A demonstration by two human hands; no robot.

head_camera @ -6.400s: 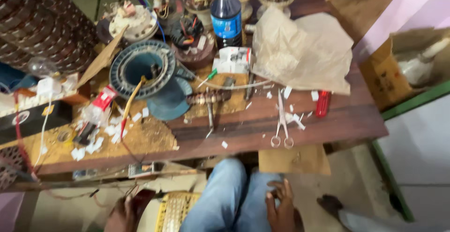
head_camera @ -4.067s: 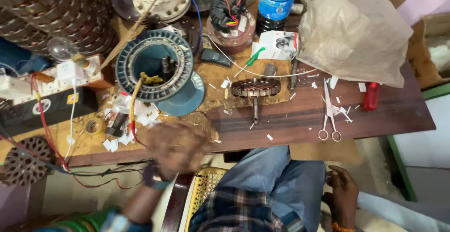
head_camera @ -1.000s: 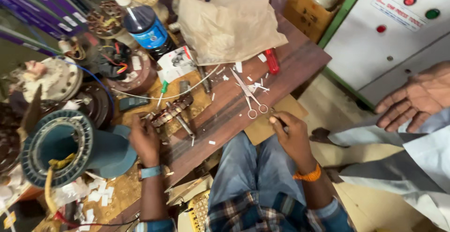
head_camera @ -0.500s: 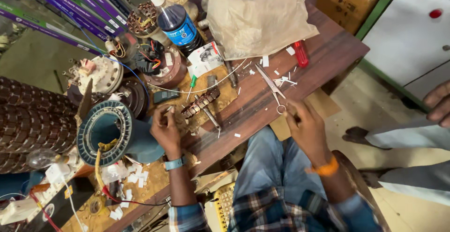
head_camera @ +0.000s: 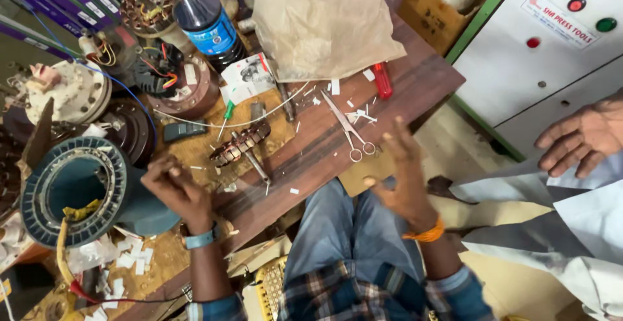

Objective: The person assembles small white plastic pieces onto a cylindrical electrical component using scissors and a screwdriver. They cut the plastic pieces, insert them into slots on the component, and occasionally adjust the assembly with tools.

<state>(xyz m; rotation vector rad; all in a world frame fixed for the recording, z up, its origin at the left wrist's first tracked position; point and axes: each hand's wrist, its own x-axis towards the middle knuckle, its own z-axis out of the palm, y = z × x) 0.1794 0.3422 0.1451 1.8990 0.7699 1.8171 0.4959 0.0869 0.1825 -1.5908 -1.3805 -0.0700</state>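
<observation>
My left hand (head_camera: 174, 190) hovers over the wooden workbench (head_camera: 415, 78), fingers curled loosely, holding nothing I can make out. It is just left of a small motor rotor on a shaft (head_camera: 241, 146). My right hand (head_camera: 401, 177) is raised above my lap at the bench's front edge with fingers spread and empty, close to a pair of scissors (head_camera: 348, 130). A blue stator housing (head_camera: 71, 190) lies left of my left hand.
A dark soda bottle (head_camera: 202, 19), crumpled brown paper (head_camera: 324, 26), a red tool (head_camera: 383, 80), a green-handled screwdriver (head_camera: 226, 115) and several motor parts crowd the bench. Another person's hand (head_camera: 581, 139) and white sleeve are at the right, before a grey control cabinet (head_camera: 551, 55).
The view has swung right and closer. My right hand has lifted off the bench edge near the scissors and opened; my left hand has drawn back from the rotor.
</observation>
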